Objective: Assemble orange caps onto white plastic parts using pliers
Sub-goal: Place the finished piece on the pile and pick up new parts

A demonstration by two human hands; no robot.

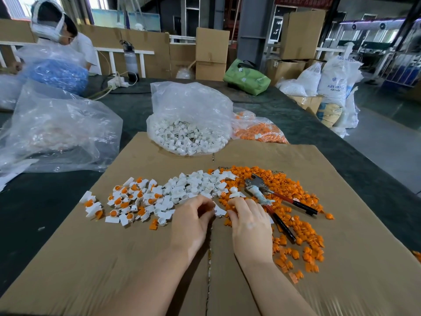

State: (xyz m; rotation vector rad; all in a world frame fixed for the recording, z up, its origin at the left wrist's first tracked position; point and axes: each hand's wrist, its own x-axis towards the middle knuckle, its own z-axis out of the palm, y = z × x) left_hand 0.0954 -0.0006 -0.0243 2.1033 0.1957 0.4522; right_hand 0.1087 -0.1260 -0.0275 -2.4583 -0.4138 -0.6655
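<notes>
Pliers (271, 197) lie unheld, head up-left, handles down-right; both hands, left (193, 221) and right (249, 221), apparently pinch a white part (219, 210).

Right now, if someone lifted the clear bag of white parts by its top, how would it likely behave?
The clear bag of white parts looks thin and crumpled, so it would probably sag and stretch. Its mouth stands open, so loose pieces might spill if it tips. It is well filled, so it likely feels fairly weighty, though each part seems light.
</notes>
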